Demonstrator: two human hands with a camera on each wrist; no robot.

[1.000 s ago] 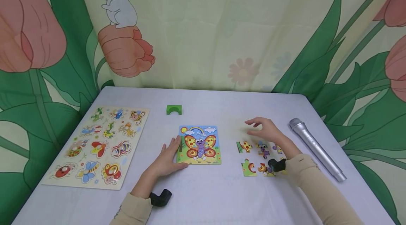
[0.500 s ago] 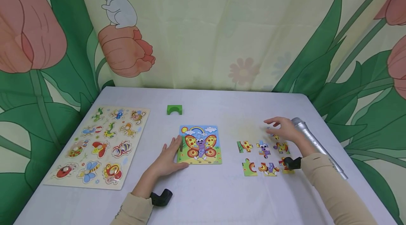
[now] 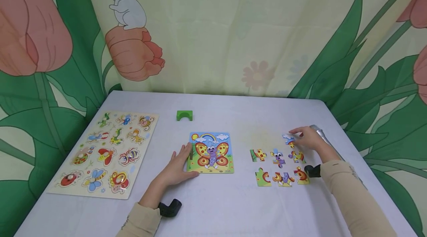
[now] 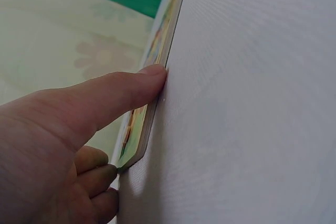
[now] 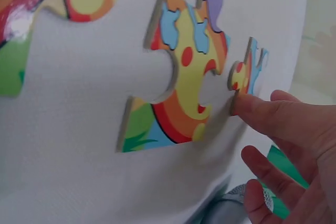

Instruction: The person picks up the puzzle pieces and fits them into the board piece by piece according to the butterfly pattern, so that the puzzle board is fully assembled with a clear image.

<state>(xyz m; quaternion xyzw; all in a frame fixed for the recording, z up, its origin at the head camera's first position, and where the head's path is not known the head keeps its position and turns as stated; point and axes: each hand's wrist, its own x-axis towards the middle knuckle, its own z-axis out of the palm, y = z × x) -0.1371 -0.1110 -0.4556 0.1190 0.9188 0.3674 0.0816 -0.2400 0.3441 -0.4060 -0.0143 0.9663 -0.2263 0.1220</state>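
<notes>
My left hand lies with fingers relaxed along the left side of the butterfly board, thumb against its lower edge; nothing is gripped there, and I judge this contact steadies the board; my right hand pinches the sky piece by its edges between thumb and forefinger, probably because so flat a shape offers little else to hold; whether it is off the tablecloth, I cannot tell; six other pieces lie face up in two rows, spaced apart, seemingly so each outline reads clearly; the microphone sits beside my right hand, partly hidden; the insect board lies untouched at far left.
</notes>
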